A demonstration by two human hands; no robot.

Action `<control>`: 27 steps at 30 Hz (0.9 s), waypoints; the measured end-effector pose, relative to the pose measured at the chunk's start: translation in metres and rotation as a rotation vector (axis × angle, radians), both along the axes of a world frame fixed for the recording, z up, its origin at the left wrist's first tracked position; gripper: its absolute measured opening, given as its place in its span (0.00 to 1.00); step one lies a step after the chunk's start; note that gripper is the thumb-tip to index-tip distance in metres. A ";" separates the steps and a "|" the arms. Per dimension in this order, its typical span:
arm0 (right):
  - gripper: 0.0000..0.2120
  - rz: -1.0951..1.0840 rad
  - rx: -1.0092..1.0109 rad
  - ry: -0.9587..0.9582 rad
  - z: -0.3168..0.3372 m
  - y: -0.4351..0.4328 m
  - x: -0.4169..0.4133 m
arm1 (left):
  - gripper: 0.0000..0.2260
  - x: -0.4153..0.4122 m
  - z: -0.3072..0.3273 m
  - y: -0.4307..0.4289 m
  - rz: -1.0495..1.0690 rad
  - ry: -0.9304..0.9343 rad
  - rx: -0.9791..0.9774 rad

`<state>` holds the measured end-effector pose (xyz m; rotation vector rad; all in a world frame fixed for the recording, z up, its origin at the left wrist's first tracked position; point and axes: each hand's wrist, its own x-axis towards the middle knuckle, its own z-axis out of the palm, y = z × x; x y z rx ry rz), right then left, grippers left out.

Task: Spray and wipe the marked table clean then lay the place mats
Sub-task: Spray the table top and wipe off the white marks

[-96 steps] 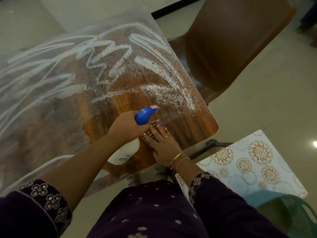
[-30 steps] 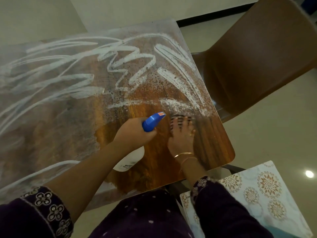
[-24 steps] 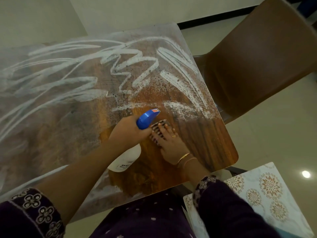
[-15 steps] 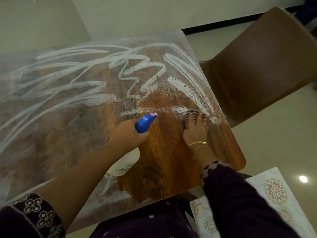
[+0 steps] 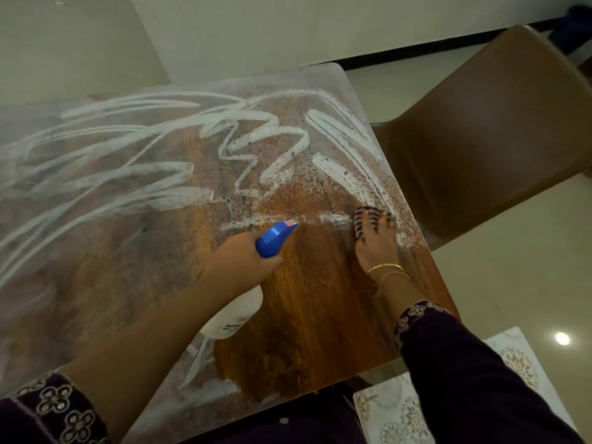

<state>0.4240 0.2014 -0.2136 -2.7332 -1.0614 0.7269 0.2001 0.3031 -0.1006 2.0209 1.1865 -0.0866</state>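
The person's left hand (image 5: 238, 262) is curled tightly round the neck of a white plastic spray bottle (image 5: 237, 318), whose blue trigger head points away across the glossy brown wooden table (image 5: 314, 315). The bottle hangs tilted over the near part of the tabletop, and whether it touches the wood cannot be told. The right hand (image 5: 376, 248) lies flat, fingers straight and spread, pressing a small dark-and-light striped cloth (image 5: 366, 216) onto the table near its right edge, where bare wood meets speckled white residue. Broad white scribbled marks (image 5: 153, 174) cover the far and left parts of the table. A pale place mat with round floral medallions (image 5: 394, 411) lies below the table's near right corner. A brown moulded chair (image 5: 480, 139) stands beside the right edge.
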 end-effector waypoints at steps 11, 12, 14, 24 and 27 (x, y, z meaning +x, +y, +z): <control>0.25 0.716 0.204 -0.019 -0.004 0.041 -0.077 | 0.15 0.022 -0.004 0.001 0.011 -0.036 -0.032; 0.27 0.616 0.186 -0.046 -0.008 0.039 -0.056 | 0.14 0.024 -0.005 0.002 0.008 -0.025 -0.031; 0.31 0.359 0.103 -0.068 -0.008 0.029 -0.010 | 0.14 0.026 -0.008 0.004 0.003 -0.002 -0.024; 0.33 0.491 0.187 0.024 -0.005 0.004 -0.060 | 0.14 0.044 -0.008 0.003 -0.070 0.019 0.004; 0.32 0.092 0.167 -0.097 -0.014 -0.028 -0.024 | 0.14 0.056 -0.007 0.003 -0.088 0.008 0.015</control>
